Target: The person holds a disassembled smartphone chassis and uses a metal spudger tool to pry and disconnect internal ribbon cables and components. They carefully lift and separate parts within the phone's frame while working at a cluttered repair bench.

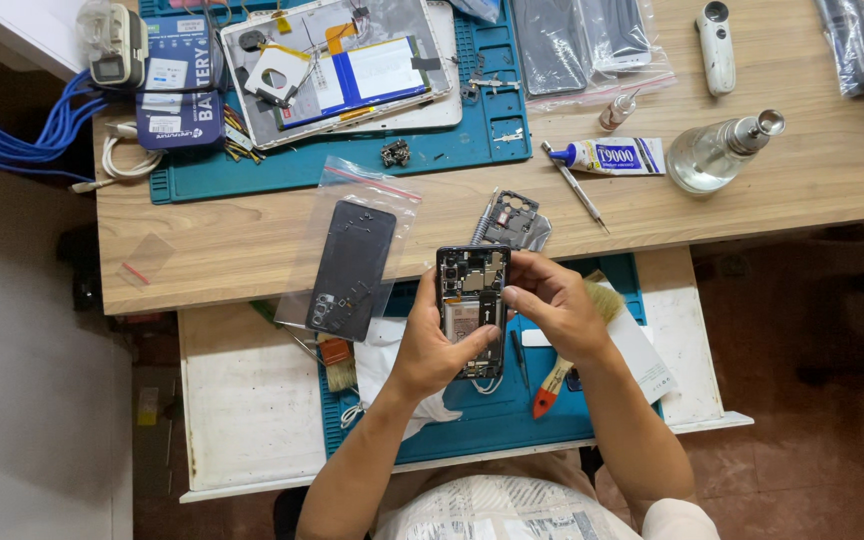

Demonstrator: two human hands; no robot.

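Both hands hold an opened smartphone (471,296) with its back removed, circuit boards and metal shields showing. My left hand (435,343) grips its left edge and lower part from below. My right hand (550,303) holds the right edge, thumb and fingers pressing near the middle of the exposed inside. The phone is upright above a blue work mat (512,410) on a pull-out white shelf (252,400).
A black phone back cover (352,268) lies on a clear bag at the left. A metal frame part (514,220), glue tube (616,156), glass bottle (714,153), screwdriver (574,185), brush (572,355) and a second mat (352,150) with an opened tablet (347,65) lie around.
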